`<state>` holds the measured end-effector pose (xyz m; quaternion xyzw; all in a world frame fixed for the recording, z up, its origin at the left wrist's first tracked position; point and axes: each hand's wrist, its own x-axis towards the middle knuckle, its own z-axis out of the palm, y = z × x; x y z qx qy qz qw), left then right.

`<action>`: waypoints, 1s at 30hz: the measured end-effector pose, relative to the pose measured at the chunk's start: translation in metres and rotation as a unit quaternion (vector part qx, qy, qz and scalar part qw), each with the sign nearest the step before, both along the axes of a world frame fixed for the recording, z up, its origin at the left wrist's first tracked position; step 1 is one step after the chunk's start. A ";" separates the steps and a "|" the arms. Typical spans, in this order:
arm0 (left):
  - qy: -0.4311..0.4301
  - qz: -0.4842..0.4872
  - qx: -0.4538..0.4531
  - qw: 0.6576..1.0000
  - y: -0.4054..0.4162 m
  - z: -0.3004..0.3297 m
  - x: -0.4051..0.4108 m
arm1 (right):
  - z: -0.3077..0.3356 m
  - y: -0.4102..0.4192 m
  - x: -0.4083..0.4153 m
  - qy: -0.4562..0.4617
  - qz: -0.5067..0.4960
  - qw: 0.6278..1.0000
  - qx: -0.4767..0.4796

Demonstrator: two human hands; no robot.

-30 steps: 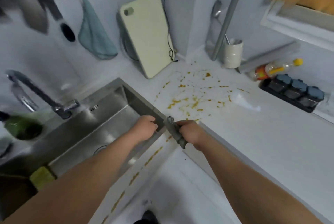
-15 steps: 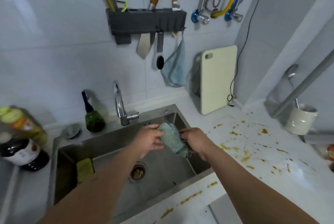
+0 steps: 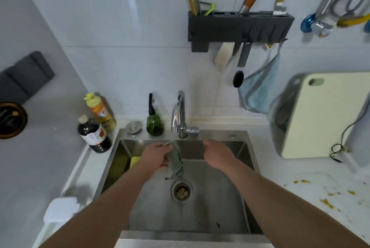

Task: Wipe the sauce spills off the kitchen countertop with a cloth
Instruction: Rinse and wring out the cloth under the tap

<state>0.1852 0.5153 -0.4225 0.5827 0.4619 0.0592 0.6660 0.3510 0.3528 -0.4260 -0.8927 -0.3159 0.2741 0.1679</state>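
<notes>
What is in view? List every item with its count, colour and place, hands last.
sink: 1, steel, centre
faucet: 1, chrome, behind sink
cloth: 1, grey-green, over sink
sauce spills: many, brown-yellow, right counter
sponge: 1, yellow, sink's left
bottles: 3, dark, orange, green, left of faucet
cutting board: 1, cream, right wall
hanging cloth: 1, blue, under rack
utensil rack: 1, dark, wall
left hand: grip on cloth
right hand: empty
</notes>
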 end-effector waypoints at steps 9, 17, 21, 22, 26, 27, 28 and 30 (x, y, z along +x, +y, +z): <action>-0.017 0.095 -0.041 0.994 -0.009 0.009 -0.010 | -0.016 0.046 0.041 -0.251 0.195 0.941 -0.119; 0.002 0.109 -0.047 0.993 -0.010 0.011 -0.005 | -0.023 0.031 0.058 -0.216 0.138 0.957 -0.132; 0.029 0.045 -0.026 0.998 -0.016 -0.002 0.011 | -0.019 0.037 0.012 0.060 0.081 0.992 0.073; 0.036 0.025 -0.015 0.999 -0.018 -0.007 0.018 | -0.017 0.037 0.001 0.113 0.076 0.984 0.115; 0.042 -0.033 0.040 0.998 -0.025 -0.013 0.027 | -0.019 0.038 -0.033 0.106 0.019 0.981 0.160; 0.036 -0.039 0.053 0.997 -0.023 -0.015 0.026 | -0.019 0.040 -0.038 0.078 -0.002 0.984 0.157; 0.031 -0.043 0.066 0.996 -0.020 -0.015 0.024 | -0.017 0.041 -0.043 0.063 -0.021 0.985 0.158; 0.025 -0.056 0.086 0.994 -0.011 -0.015 0.012 | -0.007 0.047 -0.054 0.091 -0.068 0.976 0.183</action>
